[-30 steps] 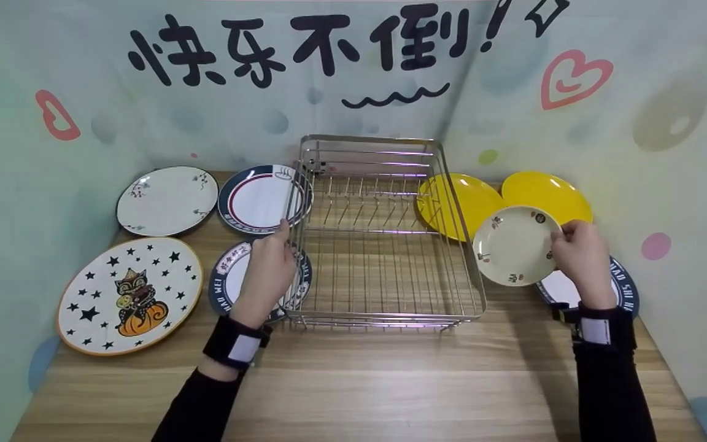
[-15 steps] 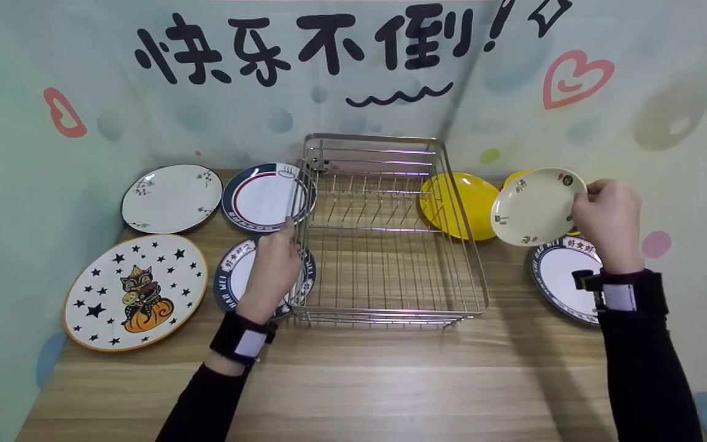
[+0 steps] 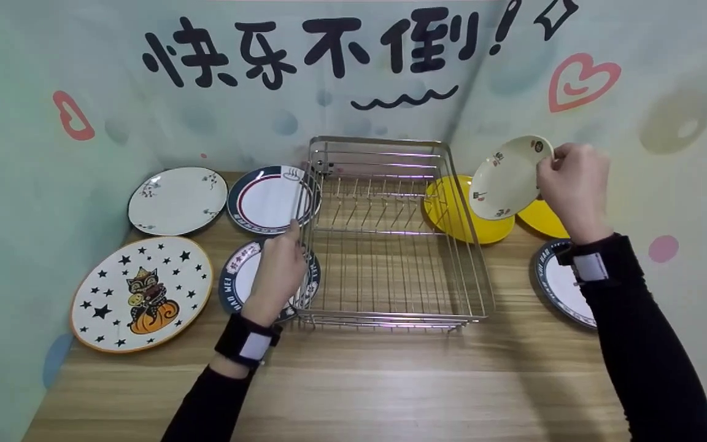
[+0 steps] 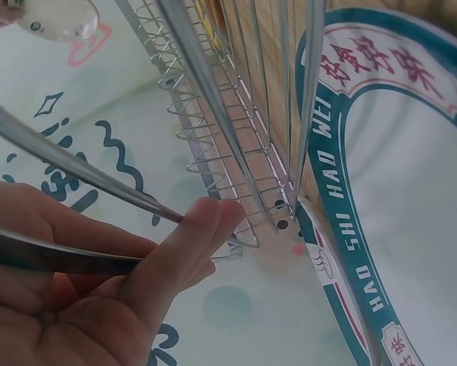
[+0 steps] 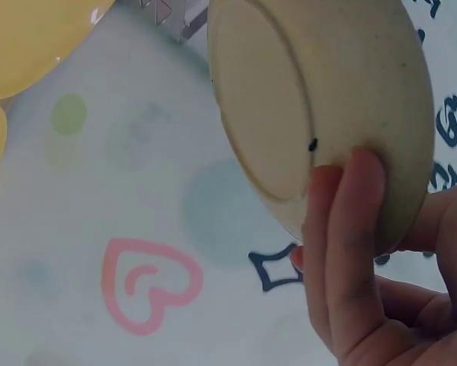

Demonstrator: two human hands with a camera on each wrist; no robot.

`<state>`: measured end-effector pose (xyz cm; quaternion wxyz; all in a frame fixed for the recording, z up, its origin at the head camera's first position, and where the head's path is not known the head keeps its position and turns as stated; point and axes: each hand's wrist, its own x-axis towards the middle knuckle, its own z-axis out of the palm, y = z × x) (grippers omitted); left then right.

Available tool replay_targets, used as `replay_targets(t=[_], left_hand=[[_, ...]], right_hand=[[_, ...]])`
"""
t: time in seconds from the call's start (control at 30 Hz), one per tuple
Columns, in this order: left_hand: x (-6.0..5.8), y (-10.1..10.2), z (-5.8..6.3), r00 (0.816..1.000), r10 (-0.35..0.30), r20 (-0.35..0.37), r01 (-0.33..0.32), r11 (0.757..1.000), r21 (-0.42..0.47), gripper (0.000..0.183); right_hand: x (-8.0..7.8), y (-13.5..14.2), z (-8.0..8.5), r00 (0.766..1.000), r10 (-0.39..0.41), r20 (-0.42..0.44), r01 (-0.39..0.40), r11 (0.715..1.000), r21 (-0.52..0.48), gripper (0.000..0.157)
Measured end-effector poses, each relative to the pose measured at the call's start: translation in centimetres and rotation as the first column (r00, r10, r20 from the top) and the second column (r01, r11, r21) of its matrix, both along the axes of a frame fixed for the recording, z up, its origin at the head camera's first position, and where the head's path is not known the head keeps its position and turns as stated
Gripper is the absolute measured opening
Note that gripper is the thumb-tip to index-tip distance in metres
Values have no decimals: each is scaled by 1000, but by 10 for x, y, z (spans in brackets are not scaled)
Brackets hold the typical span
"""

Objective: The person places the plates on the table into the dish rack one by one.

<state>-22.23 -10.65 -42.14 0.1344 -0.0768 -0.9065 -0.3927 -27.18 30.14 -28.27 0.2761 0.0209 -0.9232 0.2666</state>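
My right hand [image 3: 576, 187] pinches the rim of a small cream plate [image 3: 507, 178] with little printed motifs. The plate is tilted in the air, right of the rack's far end; its plain underside [image 5: 342, 84] faces the right wrist camera, fingers flat against it. On the left, my left hand [image 3: 281, 264] grips the top side rail of a wire dish rack [image 3: 384, 264], and in the left wrist view its fingers [image 4: 186, 244] and thumb lie about that rail. No plates are seen standing in the rack's slots.
Left of the rack lie a star-patterned plate [image 3: 102, 288], a white floral plate [image 3: 175, 202] and two blue-rimmed plates. Two yellow plates [image 3: 494, 230] and a blue-rimmed plate [image 3: 556, 282] lie to the right. A printed backdrop [image 3: 237, 123] stands behind the table [image 3: 359, 380].
My right hand has raised the cream plate from beside the rack, first out to the right and then back left, tilting it more upright. The left hand stays on the rack's rail.
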Motion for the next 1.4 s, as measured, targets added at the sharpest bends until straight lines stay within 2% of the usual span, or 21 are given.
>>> replay_targets(t=[0.13, 0.27, 0.63, 0.93, 1.07, 1.4], left_hand=[[1, 0, -1, 1000, 6, 0, -6, 1000, -11, 53], [1, 0, -1, 1000, 6, 10, -6, 1000, -4, 54], [0, 0, 3, 1000, 5, 16, -5, 1000, 8, 54], [0, 0, 1, 1000, -1, 1, 1, 1000, -14, 53], [0, 0, 0, 1000, -10, 3, 10, 1000, -16, 52], [0, -1, -1, 1000, -2, 11, 2, 1000, 3, 51]], right_hand=[[-12, -18, -3, 996, 31, -85, -23, 996, 87, 25], [-21, -34, -3, 993, 49, -106, -34, 990, 140, 25], [-42, -74, 5, 999, 42, 7, -43, 983, 177, 33], [-55, -89, -8, 994, 69, 86, -87, 970, 226, 27], [-58, -92, -15, 991, 48, 124, -77, 966, 248, 23], [-67, -97, -25, 975, 50, 215, -99, 969, 224, 33]])
